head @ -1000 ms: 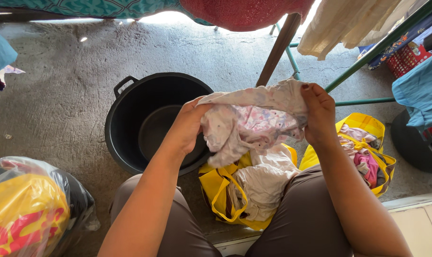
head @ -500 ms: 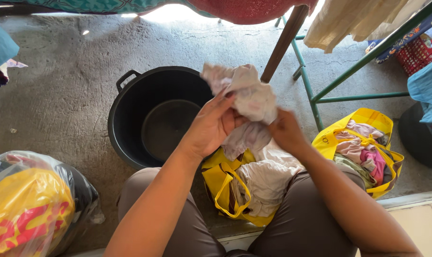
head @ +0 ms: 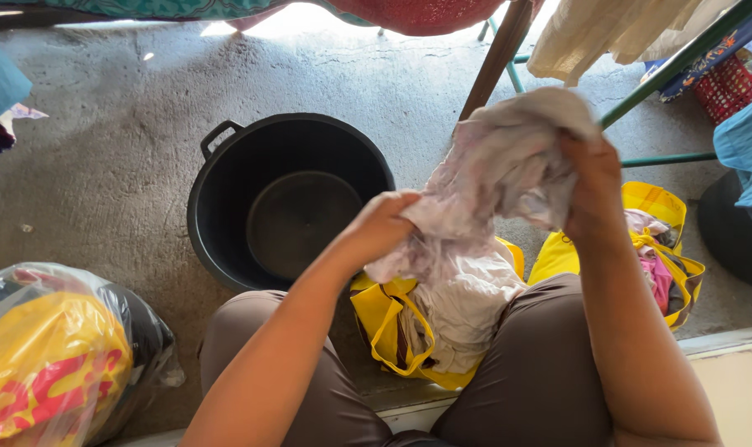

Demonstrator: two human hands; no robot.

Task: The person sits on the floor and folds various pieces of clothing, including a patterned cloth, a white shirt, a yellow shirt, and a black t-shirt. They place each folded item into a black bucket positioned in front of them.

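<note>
A pale, faintly printed garment [head: 500, 182] hangs bunched between both hands, held up above the lap and over a yellow bag [head: 392, 327] stuffed with more light cloth. It looks soft, limp and light, likely to sag and slip into folds, so a hem or seam would probably give the surest hold. The right hand [head: 595, 178] has its fingers closed over the upper bunch; the left hand [head: 384, 228] pinches the lower part, fingers curled into the fabric. Beside the bag stands an empty black tub [head: 227, 207] on the concrete floor [head: 103, 157]. A second yellow bag [head: 670, 248] of clothes sits to the right, a plastic-wrapped bundle [head: 53, 356] at the lower left.
</note>
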